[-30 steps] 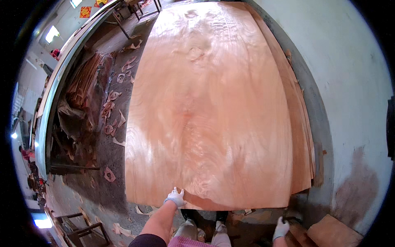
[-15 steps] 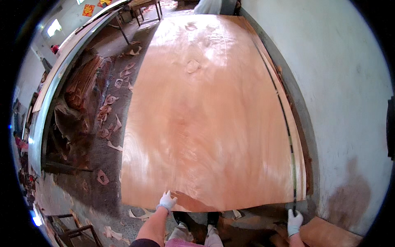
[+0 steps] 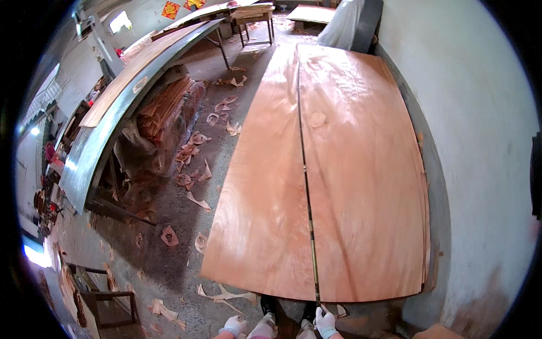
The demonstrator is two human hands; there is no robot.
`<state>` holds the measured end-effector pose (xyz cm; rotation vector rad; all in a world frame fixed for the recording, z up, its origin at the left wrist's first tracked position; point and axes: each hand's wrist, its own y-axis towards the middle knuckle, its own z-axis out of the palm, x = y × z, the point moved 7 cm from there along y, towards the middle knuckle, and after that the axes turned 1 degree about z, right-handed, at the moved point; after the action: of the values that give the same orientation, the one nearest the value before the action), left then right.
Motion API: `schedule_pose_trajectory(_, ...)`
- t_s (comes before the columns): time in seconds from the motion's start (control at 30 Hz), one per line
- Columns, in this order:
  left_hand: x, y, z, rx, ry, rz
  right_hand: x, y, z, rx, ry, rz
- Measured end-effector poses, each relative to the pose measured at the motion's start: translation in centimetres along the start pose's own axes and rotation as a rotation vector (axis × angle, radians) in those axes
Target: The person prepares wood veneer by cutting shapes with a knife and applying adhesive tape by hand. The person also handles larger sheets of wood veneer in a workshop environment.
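Changes, against half a second earlier: pole, then along the right side of the sheet, now lengthwise over its middle; left hand, then on the sheet's near edge, now off it, just short of that edge.

Right hand: grip closed round the pole's near end, just short of the sheet's near edge. Left hand: fingers curled; how tight the grip is, and whether it has anything, is not clear.

Surface and room: sheet pale pinkish wood, glossy, with a darker slanting band right of the pole. Right of the sheet, a pale wall; left, grey floor strewn with scraps, then a metal-topped worktop. Beyond the sheet's far end, plastic.

Count: pole, one; gloved hands, two; worktop left of the sheet, one; stool, left of the sheet's near end, one; scraps, more than ten.
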<state>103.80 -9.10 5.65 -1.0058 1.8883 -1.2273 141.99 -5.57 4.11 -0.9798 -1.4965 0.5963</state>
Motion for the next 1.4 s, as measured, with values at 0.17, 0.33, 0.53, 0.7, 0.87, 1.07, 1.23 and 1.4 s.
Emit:
schedule_pose_trajectory(0.17, 3.6, 2.4, -4.0, -0.127, 0.078, 0.147, 6.9, -0.6, -2.4, -0.097, 0.019, -0.113)
schedule_pose_trajectory(0.33, 2.5, 1.0, -6.3, -0.147, 0.075, 0.546, 14.5, -1.4, 0.8, -0.158, 0.141, -0.102)
schedule_pose_trajectory(0.53, 4.0, -9.9, -8.7, -0.083, -0.304, 0.184, 13.9, -5.2, 6.6, 0.059, -0.184, -0.076)
schedule_pose_trajectory(0.7, 9.4, -12.6, -9.9, -0.19, -0.156, 0.224, 12.7, -9.7, 2.7, -0.124, -0.193, -0.1)
schedule_pose_trajectory(0.87, 13.5, -9.6, -12.1, -0.352, 0.353, 0.681, 17.3, -10.9, 2.9, -0.165, -0.053, -0.186)
schedule_pose_trajectory(1.07, 21.0, -8.6, -18.6, -0.412, 0.046, 0.598, 20.6, -12.0, 12.6, -0.124, 0.029, -0.204)
schedule_pose_trajectory(1.23, 29.8, -6.0, -26.6, -0.181, -0.095, 0.334, 19.0, -14.0, 23.8, -0.175, -0.202, -0.122)
schedule_pose_trajectory(1.4, 37.7, -7.0, -40.0, -0.204, 0.404, 0.54, 12.6, -17.6, 35.8, -0.158, -0.295, 0.0)
